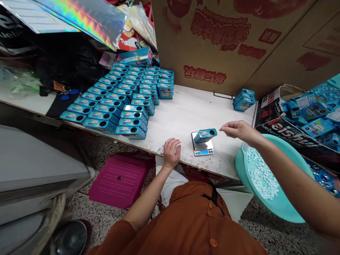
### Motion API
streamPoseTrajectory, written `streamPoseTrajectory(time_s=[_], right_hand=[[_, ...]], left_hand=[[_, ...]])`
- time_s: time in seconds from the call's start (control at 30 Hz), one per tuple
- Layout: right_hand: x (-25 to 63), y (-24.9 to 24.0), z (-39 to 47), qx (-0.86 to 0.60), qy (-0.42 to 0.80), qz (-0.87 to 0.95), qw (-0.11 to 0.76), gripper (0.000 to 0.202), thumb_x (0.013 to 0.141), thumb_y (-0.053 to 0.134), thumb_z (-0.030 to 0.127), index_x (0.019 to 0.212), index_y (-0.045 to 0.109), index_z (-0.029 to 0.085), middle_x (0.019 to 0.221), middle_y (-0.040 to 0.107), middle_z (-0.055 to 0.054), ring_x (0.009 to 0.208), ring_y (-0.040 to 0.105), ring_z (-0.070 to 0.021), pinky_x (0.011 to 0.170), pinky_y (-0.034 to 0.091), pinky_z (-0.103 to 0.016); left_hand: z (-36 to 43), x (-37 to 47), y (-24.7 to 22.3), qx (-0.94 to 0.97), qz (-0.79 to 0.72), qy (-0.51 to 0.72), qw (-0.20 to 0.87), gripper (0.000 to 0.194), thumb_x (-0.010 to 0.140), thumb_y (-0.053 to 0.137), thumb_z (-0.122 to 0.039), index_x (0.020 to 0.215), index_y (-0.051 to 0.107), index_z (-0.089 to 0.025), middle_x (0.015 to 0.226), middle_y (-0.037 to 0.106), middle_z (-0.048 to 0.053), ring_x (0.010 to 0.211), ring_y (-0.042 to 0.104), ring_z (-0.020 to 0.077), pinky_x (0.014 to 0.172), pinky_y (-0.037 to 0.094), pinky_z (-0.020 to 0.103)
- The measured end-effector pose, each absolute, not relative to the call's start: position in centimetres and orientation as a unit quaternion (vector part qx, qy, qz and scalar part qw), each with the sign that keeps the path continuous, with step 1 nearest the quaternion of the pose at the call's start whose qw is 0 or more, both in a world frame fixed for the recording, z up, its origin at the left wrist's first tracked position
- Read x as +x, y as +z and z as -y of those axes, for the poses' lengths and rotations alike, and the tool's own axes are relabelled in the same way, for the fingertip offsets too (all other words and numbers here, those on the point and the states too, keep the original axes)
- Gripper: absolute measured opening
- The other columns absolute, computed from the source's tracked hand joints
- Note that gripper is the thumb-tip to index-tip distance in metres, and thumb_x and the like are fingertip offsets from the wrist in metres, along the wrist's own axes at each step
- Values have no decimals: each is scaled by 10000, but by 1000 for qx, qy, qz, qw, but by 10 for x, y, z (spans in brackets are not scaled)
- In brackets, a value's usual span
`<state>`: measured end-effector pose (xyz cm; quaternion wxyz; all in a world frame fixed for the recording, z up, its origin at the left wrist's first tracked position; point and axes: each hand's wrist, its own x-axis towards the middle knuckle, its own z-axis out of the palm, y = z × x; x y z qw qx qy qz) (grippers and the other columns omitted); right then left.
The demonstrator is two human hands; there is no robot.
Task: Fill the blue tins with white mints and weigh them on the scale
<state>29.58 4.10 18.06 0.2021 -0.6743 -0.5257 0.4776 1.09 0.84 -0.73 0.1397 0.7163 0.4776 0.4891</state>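
On a small digital scale point(208, 146) stands a blue candy tin point(203, 137), with a dark round opening in its top. Just right of the tin, my right hand point(237, 130) hovers above the table with thumb and fingertips pinched together. Whatever lies between those fingertips is too small to make out. My left hand point(172, 152) rests at the table's front edge, left of the scale, its fingers loosely bent and apart, holding nothing. Beneath my right forearm is a turquoise basin point(240, 163) containing many small pale candies point(262, 173).
Rows of similar tins point(106, 102) fill the table's left side. A few tins point(243, 100) stand at the back right, near a black carton point(287, 131) of blue packs. Large cardboard boxes point(212, 60) wall the back. Small stickers point(203, 163) lie along the front edge, and a magenta stool point(119, 180) is below.
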Motion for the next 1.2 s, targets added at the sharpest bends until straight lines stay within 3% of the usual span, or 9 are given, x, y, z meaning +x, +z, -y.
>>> streamPoseTrajectory(time_s=[0.13,0.33,0.5,0.73,0.87,0.97,1.1,1.2], right_hand=[[332,190,-5,-666,521,445,295,436,705,730,560,837,689,146,594,462,26,521,330,-68,471,236,-239],[383,184,71,-705,533,293,364,320,799,697,474,779,660,157,657,483,3,540,345,-61,482,246,-247],[409,166,119,-731,528,219,373,348,794,692,494,886,703,158,678,458,0,566,349,-80,497,281,-258],[416,151,136,-742,491,226,396,422,744,708,510,940,716,136,730,536,-27,625,437,-104,537,323,-257],[402,147,136,-729,496,256,395,433,689,713,545,859,701,147,672,531,9,584,432,-86,528,303,-229],[399,141,130,-699,521,294,393,423,697,680,546,849,677,151,624,526,31,507,361,-58,496,228,-225],[394,141,136,-700,494,324,401,453,700,669,574,824,668,139,588,525,27,490,377,-60,487,221,-227],[392,141,149,-703,490,337,389,475,721,648,596,833,676,134,579,527,26,474,371,-54,478,224,-224]], left_hand=[[-8,11,-6,719,-477,488,133,191,933,455,-242,999,621,-176,1014,674,90,1067,564,218,979,455,431],[-9,10,-4,728,-492,458,134,218,942,434,-273,979,626,-177,1012,673,92,1064,569,225,983,451,440],[-11,11,-5,737,-504,429,135,232,945,421,-288,973,625,-182,1018,672,94,1071,570,233,993,441,449],[-10,7,5,747,-500,421,125,210,938,419,-256,975,609,-176,995,670,102,1053,561,244,978,450,449],[-26,20,32,779,-447,424,115,224,917,465,-274,1110,563,-212,1064,640,110,1072,558,279,977,437,487],[-52,52,51,799,-393,442,109,367,895,508,-369,1238,500,-241,1182,602,108,1169,524,300,1045,391,500],[-76,106,72,875,-331,338,102,661,803,583,-533,1349,425,-194,1325,538,139,1235,486,334,1007,424,473],[-80,127,78,921,-320,196,106,483,853,521,-386,1289,498,-179,1225,607,126,1124,564,302,906,463,430]])
